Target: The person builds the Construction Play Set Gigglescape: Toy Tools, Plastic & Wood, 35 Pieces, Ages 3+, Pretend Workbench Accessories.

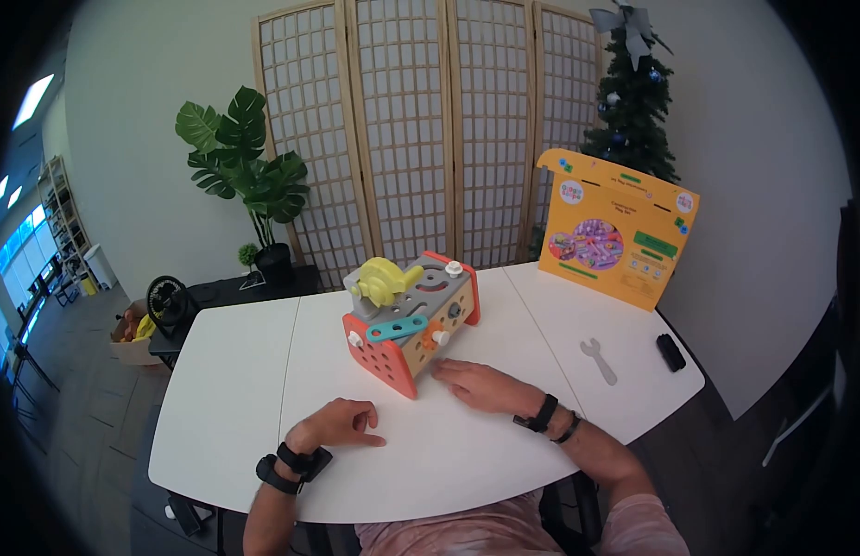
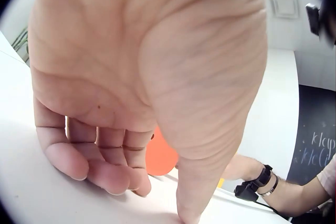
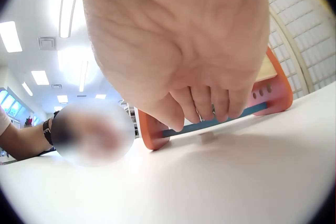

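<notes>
My left hand (image 1: 342,423) rests on the white table (image 1: 235,389) with fingers loosely curled; its palm view (image 2: 152,56) shows nothing held. Ahead of it stands a toy workbench (image 1: 430,298) with red end panels and a grey slotted top. My right hand (image 1: 486,385) lies near the bench's front lower edge, fingers stretched towards it and holding nothing. On the bench top sits a yellow toy piece (image 1: 384,282) with a rounded body and handle. A teal strip with holes (image 1: 397,328) lies slanted at the near corner, beside an orange gear (image 1: 433,334).
A grey toy wrench (image 1: 599,361) lies to the right, with a small black object (image 1: 671,353) beyond it. An orange box (image 1: 625,227) stands upright at the back right. Behind the table are a potted plant (image 1: 249,167), a folding screen (image 1: 402,139) and a black fan (image 1: 167,302).
</notes>
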Motion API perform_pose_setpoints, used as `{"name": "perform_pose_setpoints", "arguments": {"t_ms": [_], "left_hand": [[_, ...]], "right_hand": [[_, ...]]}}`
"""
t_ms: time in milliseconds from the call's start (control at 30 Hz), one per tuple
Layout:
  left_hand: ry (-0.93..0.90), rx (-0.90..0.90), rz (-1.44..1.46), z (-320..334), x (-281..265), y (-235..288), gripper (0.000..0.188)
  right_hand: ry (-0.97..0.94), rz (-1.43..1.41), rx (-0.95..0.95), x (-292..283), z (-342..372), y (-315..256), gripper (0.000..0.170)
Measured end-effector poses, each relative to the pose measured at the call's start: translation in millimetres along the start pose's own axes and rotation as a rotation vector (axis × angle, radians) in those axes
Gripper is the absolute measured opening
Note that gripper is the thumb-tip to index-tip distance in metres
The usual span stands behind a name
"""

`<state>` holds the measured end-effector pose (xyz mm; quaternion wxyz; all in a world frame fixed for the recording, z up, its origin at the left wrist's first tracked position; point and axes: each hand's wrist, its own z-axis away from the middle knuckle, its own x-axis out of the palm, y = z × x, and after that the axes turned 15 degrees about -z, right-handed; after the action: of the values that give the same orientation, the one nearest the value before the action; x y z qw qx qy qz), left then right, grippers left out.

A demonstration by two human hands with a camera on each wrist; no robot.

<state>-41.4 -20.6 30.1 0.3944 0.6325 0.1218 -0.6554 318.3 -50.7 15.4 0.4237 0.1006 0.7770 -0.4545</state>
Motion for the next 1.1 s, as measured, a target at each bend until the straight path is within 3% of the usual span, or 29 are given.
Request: {"name": "perform_pose_setpoints", "arguments": {"t_ms": [267, 400, 467, 533, 567, 633, 667, 733, 900, 967, 1033, 1100], "left_hand": [[-0.062, -0.009, -0.043, -1, 5, -5, 0.050], [-0.050, -0.003, -0.030, 1, 5, -4, 0.050], [-0.042, -0.009, -0.021, 1, 4, -1, 0.049], [-0.067, -0.039, -0.043, 0, 3, -1, 0.049], [-0.065, -0.037, -0.043, 1, 3, -2, 0.049], [-0.072, -0.023, -0.033, 0, 4, -4, 0.053], [-0.069, -0.023, -0.031, 0, 3, -3, 0.053], [-0.070, -0.034, -0.034, 1, 1, 1, 0.053], [-0.070, -0.024, -0.025, 0, 6, -6, 0.051], [-0.070, -0.026, -0.020, 1, 6, -5, 0.049], [-0.077, -0.030, -0.027, 1, 3, -1, 0.049], [-0.081, -0.025, -0.034, 0, 3, -2, 0.050]], "right_hand": [[0.116, 0.051, 0.112, -51, 38, 0, 0.035], [0.227, 0.123, 0.209, -82, 77, 27, 0.036], [0.394, 0.290, 0.352, -97, 103, 51, 0.036], [0.438, 0.527, 0.638, -106, 127, 62, 0.030], [0.439, 0.530, 0.638, -111, 136, 69, 0.030], [0.326, 0.515, 0.946, -120, 150, 90, 0.025], [0.326, 0.518, 0.945, -121, 157, 107, 0.025], [0.386, 0.527, 0.763, -117, 168, 138, 0.019], [0.535, 0.283, 0.513, -131, 122, 38, 0.032], [0.580, 0.172, 0.414, -125, 99, 24, 0.038], [0.664, -0.181, 0.112, -115, 80, 17, 0.033], [0.639, -0.192, 0.060, -102, 66, 16, 0.032]]}}
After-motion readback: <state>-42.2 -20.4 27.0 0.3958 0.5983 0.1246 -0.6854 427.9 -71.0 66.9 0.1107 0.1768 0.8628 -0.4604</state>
